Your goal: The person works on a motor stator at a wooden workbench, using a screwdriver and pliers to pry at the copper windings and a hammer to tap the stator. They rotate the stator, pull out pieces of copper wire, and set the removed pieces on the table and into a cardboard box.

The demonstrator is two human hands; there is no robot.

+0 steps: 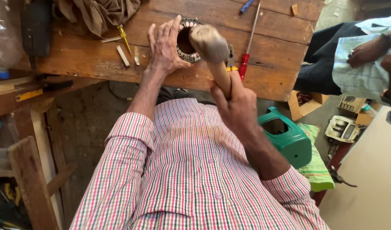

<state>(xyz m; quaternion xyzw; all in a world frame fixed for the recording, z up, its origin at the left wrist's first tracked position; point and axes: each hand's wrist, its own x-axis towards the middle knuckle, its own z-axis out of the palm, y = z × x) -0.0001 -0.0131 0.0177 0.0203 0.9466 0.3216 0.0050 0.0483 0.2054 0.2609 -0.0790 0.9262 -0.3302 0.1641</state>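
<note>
R grip (236,104) on mallet (209,42), over stator (188,40); L hand (163,49) beside.

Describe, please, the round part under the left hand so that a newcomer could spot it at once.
Start at the worn wooden workbench. Near its front edge the left hand lies flat against a dark ring with a hollow middle. Unlike the red-handled screwdriver and pliers beside it, its rim carries pale windings.

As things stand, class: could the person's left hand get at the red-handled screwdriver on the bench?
Probably not directly. The left hand lies flat against the ring-shaped stator, and the mallet in the right hand stands between it and the red-handled screwdriver. It would have to let go and cross over.
</note>
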